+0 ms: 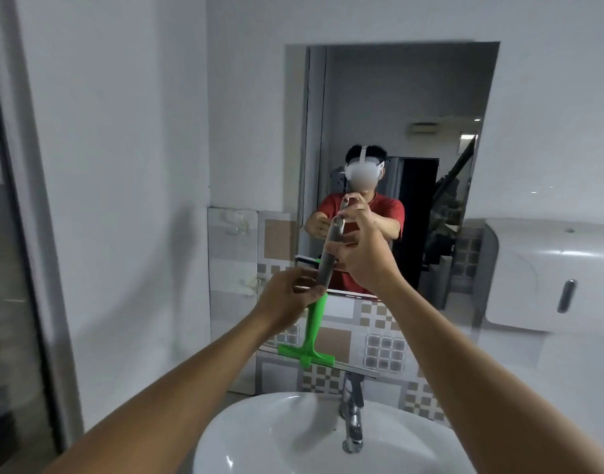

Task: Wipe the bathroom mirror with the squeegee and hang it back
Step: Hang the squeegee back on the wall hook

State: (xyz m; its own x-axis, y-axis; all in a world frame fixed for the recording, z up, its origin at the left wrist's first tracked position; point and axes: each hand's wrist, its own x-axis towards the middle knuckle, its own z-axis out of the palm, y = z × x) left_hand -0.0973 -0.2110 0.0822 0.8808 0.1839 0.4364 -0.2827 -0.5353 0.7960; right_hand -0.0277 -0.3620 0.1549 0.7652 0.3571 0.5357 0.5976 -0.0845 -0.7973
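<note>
Both hands grip the squeegee [314, 323]: grey handle, green neck and blade

Squeegee held head-down below the bathroom mirror.

The squeegee [315, 323] has a bright green T-shaped head, its crossbar lowest and roughly level with a slight tilt, lying before the patterned tiles above the basin. From it a grey cylindrical handle rises, leaning up and to the right across the lower mirror edge. The mirror [396, 107] is an upright, frameless rectangle fixed to the white wall; its glass shows a reflection of the room.
</note>
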